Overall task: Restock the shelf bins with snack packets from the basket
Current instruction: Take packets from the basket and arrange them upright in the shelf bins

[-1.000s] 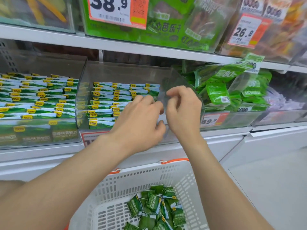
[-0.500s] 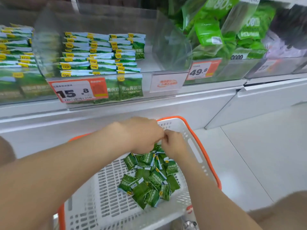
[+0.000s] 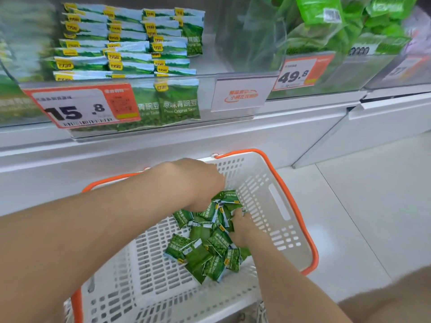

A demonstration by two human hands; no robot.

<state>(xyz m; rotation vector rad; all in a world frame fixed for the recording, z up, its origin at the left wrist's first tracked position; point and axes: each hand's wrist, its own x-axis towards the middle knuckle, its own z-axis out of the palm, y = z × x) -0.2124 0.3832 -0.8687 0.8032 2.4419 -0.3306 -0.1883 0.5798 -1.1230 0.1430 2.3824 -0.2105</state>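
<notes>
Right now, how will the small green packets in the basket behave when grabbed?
Probably light: the small green packets lie loosely heaped. Likely floppy, since several sit bent and tilted. Their film looks glossy, so some may slip back into the basket.

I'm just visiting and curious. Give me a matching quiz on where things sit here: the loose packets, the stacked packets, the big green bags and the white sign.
Things:
1. loose packets
2. stacked packets
3. big green bags
4. white sign

Places:
A. behind the 49.8 tag
B. between the two tags
C. in the basket
D. behind the 15.8 tag

Pairs: 1-C, 2-D, 3-A, 4-B.
</notes>
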